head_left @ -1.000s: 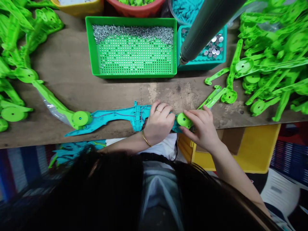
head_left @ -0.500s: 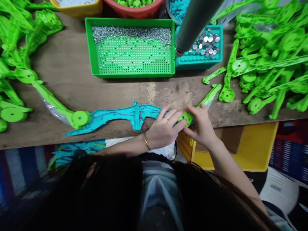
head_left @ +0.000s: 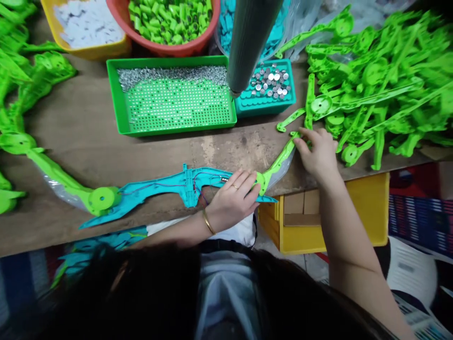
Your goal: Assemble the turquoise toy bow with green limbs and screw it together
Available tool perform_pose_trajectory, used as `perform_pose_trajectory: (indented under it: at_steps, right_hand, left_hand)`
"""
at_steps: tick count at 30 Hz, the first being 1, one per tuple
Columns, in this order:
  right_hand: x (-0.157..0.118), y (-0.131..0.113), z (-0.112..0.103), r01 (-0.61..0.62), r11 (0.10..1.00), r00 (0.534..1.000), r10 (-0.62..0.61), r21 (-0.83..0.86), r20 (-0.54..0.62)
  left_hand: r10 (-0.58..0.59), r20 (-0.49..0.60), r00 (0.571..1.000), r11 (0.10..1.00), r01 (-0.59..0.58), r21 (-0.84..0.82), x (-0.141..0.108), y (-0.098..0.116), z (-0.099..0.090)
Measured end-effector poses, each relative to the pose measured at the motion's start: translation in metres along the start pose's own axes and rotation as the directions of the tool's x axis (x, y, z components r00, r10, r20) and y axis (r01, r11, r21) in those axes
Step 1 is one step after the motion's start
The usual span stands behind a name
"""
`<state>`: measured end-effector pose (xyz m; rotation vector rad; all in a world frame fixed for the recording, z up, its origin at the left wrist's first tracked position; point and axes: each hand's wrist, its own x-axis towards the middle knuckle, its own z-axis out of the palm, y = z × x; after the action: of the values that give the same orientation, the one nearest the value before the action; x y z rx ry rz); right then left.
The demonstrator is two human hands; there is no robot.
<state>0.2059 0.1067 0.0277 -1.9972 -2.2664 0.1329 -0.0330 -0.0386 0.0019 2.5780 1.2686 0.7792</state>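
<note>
Along the counter's point(head_left: 85, 118) near edge, the blue frame point(head_left: 152, 186) lies lengthwise, green limb point(head_left: 281, 158) at its R end. My L hand point(head_left: 235, 198) covers that end, fingers together, grip hidden. My R hand point(head_left: 316, 153), right beside L a sec ago, is now out by limb's tip, fingers bent, narrow; can't tell if pinching.
</note>
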Motion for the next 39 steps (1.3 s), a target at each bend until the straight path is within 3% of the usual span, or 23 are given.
perform_pose_trajectory:
  at_steps: [5, 9, 14, 16, 20, 23, 25, 26, 28, 31, 36, 39]
  right_hand:
    - [0.002, 0.003, -0.002, -0.095, 0.995, 0.990, 0.092, 0.019, 0.108]
    - [0.009, 0.006, -0.010, -0.104, 0.992, 0.983, 0.091, 0.075, 0.157]
    - [0.020, 0.006, -0.019, -0.088, 0.936, 0.983, 0.026, 0.341, 0.181]
    - [0.022, 0.005, -0.027, -0.163, 0.840, 0.975, 0.058, 0.518, 0.213]
    - [0.020, 0.004, -0.041, -0.320, 0.486, 0.934, 0.020, 0.813, 0.355]
    - [0.015, 0.002, -0.045, -0.312, 0.343, 0.938, -0.036, 0.886, 0.344]
    - [0.010, -0.001, -0.045, -0.270, 0.317, 0.954, -0.039, 0.909, 0.297]
    - [0.008, -0.003, -0.045, -0.247, 0.310, 0.962, -0.038, 0.918, 0.271]
    - [0.003, -0.006, -0.043, -0.197, 0.297, 0.976, -0.030, 0.934, 0.216]
    - [-0.005, -0.011, -0.038, -0.164, 0.272, 0.984, -0.019, 0.948, 0.175]
    - [-0.018, -0.019, -0.021, -0.246, 0.322, 0.944, -0.135, 0.914, 0.301]
    - [-0.023, -0.028, -0.010, -0.162, 0.304, 0.982, -0.042, 0.939, 0.183]
  left_hand:
    - [0.024, -0.039, 0.999, 0.996, -0.020, 0.090, -0.011, 0.005, 0.006]
    - [0.053, -0.041, 0.998, 0.988, -0.046, 0.146, -0.016, 0.007, 0.009]
    - [0.051, -0.045, 0.998, 0.988, -0.044, 0.145, -0.019, 0.005, 0.012]
    - [0.042, -0.062, 0.997, 0.989, -0.033, 0.144, -0.018, 0.007, 0.009]
    - [-0.027, -0.096, 0.995, 0.997, 0.034, 0.071, 0.003, 0.013, -0.005]
    - [-0.260, 0.069, 0.963, 0.955, 0.267, -0.127, 0.042, 0.011, -0.015]
    - [-0.389, 0.301, 0.871, 0.844, 0.468, -0.263, 0.071, 0.004, -0.016]
    - [-0.379, 0.413, 0.829, 0.780, 0.526, -0.340, 0.082, 0.000, -0.015]
    - [-0.288, 0.534, 0.795, 0.663, 0.568, -0.488, 0.099, -0.009, -0.011]
    - [-0.254, 0.552, 0.794, 0.559, 0.586, -0.586, 0.106, -0.016, -0.006]
    - [-0.261, 0.562, 0.785, 0.491, 0.609, -0.623, 0.102, -0.015, -0.006]
    - [-0.253, 0.569, 0.783, 0.438, 0.617, -0.654, 0.101, -0.015, -0.005]
